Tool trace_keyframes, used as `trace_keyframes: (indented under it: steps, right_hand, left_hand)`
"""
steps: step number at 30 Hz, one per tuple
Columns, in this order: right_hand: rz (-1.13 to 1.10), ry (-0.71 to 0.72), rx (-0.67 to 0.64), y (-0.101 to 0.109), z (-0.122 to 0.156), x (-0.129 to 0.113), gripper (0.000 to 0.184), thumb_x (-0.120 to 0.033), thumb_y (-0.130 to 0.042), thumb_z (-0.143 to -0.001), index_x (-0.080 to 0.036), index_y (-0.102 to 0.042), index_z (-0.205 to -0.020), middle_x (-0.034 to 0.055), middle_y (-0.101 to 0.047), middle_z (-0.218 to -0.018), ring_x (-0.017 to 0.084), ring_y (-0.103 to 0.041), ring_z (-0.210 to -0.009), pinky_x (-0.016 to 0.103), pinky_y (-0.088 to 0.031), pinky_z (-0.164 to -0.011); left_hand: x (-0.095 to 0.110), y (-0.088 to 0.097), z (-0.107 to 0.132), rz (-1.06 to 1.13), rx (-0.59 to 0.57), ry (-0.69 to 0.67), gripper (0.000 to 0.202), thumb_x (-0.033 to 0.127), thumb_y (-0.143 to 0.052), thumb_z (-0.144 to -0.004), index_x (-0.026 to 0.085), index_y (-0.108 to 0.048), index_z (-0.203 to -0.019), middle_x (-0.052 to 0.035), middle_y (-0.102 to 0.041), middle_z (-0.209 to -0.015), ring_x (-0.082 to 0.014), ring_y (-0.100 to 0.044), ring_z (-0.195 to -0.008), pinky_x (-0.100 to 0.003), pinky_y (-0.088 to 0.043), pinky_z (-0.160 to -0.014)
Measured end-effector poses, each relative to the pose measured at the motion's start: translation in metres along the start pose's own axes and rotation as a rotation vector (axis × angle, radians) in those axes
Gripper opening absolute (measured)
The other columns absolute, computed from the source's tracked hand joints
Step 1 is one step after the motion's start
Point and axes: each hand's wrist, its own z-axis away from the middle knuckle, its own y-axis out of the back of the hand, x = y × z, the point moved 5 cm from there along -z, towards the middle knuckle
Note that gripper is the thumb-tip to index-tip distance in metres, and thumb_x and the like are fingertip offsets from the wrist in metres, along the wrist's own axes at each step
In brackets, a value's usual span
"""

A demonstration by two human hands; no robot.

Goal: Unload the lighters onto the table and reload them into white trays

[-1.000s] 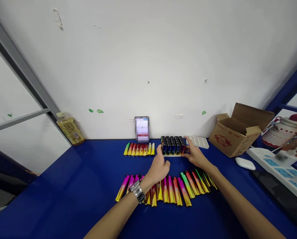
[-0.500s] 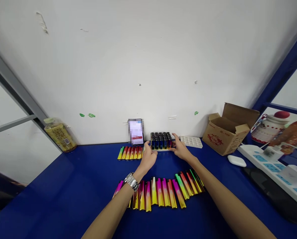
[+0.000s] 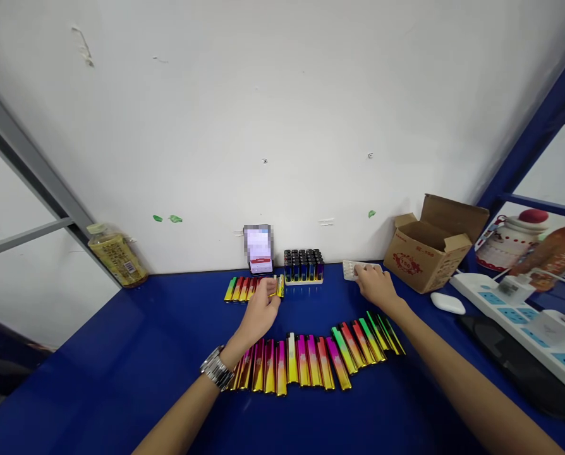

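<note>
My left hand [image 3: 260, 311], with a metal watch on its wrist, reaches over the right part of a short row of shiny lighters [image 3: 237, 289] lying below the phone. Its fingers are partly bent and apart; I see nothing held in them. My right hand [image 3: 378, 287] has its fingers closed over the near right part of a white plastic tray [image 3: 350, 270] with holes. Between the hands, a second tray [image 3: 304, 282] stands by the wall, packed with upright dark blue lighters [image 3: 303, 266]. A long fanned row of gold, pink, red and green lighters [image 3: 313, 363] lies nearer me.
A phone [image 3: 260, 249] leans on the wall. To the right stand an opened cardboard box [image 3: 418, 256], a white earphone case [image 3: 447, 303], a power strip [image 3: 505, 309] and a black flat item [image 3: 514, 363]. A yellow-labelled bottle [image 3: 117, 256] stands at left.
Both hands have let go of the filled tray of upright lighters. My left hand has moved left and down to the short lighter row; my right hand has moved right onto the white tray.
</note>
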Motion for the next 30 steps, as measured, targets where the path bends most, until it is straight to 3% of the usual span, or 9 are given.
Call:
trace_keyframes:
  steps: [5, 9, 12, 17, 21, 24, 28, 30]
  right_hand:
    - [-0.115, 0.22, -0.154, 0.011, 0.021, -0.015, 0.018, -0.019, -0.054, -0.087, -0.018, -0.062, -0.103, 0.0123, -0.067, -0.103, 0.027, -0.06, -0.096, 0.029, -0.038, -0.069]
    - [-0.248, 0.39, -0.201, 0.025, 0.043, -0.053, 0.013, -0.019, -0.062, -0.08, -0.02, -0.065, -0.093, 0.0077, -0.069, -0.099, 0.023, -0.062, -0.092, 0.026, -0.037, -0.069]
    - [-0.306, 0.474, -0.19, 0.031, 0.052, -0.084, 0.012, -0.02, -0.06, -0.082, -0.02, -0.066, -0.092, 0.0071, -0.07, -0.096, 0.023, -0.062, -0.093, 0.027, -0.038, -0.072]
    - [-0.353, 0.523, -0.162, 0.034, 0.058, -0.123, 0.015, -0.021, -0.057, -0.084, -0.019, -0.067, -0.095, 0.0089, -0.07, -0.098, 0.025, -0.061, -0.099, 0.031, -0.04, -0.079]
    - [-0.379, 0.54, -0.125, 0.036, 0.062, -0.137, 0.014, -0.019, -0.055, -0.085, -0.018, -0.067, -0.091, 0.0104, -0.07, -0.096, 0.027, -0.06, -0.098, 0.033, -0.041, -0.079]
    - [-0.383, 0.538, -0.103, 0.036, 0.065, -0.138, 0.012, -0.019, -0.055, -0.085, -0.018, -0.066, -0.089, 0.0107, -0.069, -0.095, 0.028, -0.06, -0.096, 0.035, -0.041, -0.079]
    - [-0.424, 0.542, -0.093, 0.033, 0.066, -0.133, 0.011, -0.019, -0.058, -0.084, -0.019, -0.067, -0.09, 0.01, -0.07, -0.095, 0.028, -0.06, -0.096, 0.037, -0.041, -0.082]
    - [-0.461, 0.559, -0.107, 0.032, 0.066, -0.132, 0.01, -0.019, -0.06, -0.083, -0.02, -0.068, -0.089, 0.0087, -0.07, -0.094, 0.027, -0.061, -0.095, 0.036, -0.041, -0.082]
  left_hand:
    - [-0.01, 0.037, 0.021, -0.198, -0.027, -0.054, 0.017, 0.023, -0.043, -0.08, 0.021, -0.055, -0.092, -0.0076, -0.067, -0.101, -0.0231, -0.063, -0.1, -0.041, -0.048, -0.09]
    - [-0.014, 0.06, 0.038, -0.425, -0.002, -0.094, 0.02, 0.029, -0.039, -0.083, 0.021, -0.056, -0.088, -0.0086, -0.066, -0.096, -0.0238, -0.062, -0.094, -0.039, -0.049, -0.085]
    - [-0.019, 0.073, 0.053, -0.636, -0.006, -0.018, 0.029, 0.037, -0.035, -0.085, 0.019, -0.056, -0.094, -0.0122, -0.062, -0.098, -0.0279, -0.061, -0.097, -0.043, -0.047, -0.086]
    - [-0.032, 0.083, 0.083, -0.84, -0.21, 0.24, 0.039, 0.041, -0.027, -0.089, 0.015, -0.051, -0.106, -0.0154, -0.06, -0.098, -0.0309, -0.062, -0.094, -0.044, -0.046, -0.082]
    - [-0.034, 0.08, 0.097, -0.771, -0.33, 0.223, 0.034, 0.03, -0.026, -0.089, 0.018, -0.048, -0.111, -0.0132, -0.062, -0.102, -0.0251, -0.063, -0.089, -0.037, -0.046, -0.08]
    - [-0.036, 0.082, 0.093, -0.797, -0.276, 0.199, 0.028, 0.025, -0.034, -0.084, 0.019, -0.052, -0.105, -0.0124, -0.064, -0.099, -0.0244, -0.064, -0.086, -0.034, -0.046, -0.074]
    - [-0.036, 0.088, 0.074, -0.923, -0.14, 0.155, 0.013, 0.023, -0.043, -0.078, 0.02, -0.055, -0.08, -0.0087, -0.064, -0.078, -0.0243, -0.063, -0.074, -0.031, -0.043, -0.063]
    - [-0.031, 0.09, 0.061, -0.861, -0.055, 0.079, 0.01, 0.026, -0.046, -0.077, 0.021, -0.054, -0.076, -0.0056, -0.062, -0.071, -0.0223, -0.061, -0.069, -0.03, -0.043, -0.062]
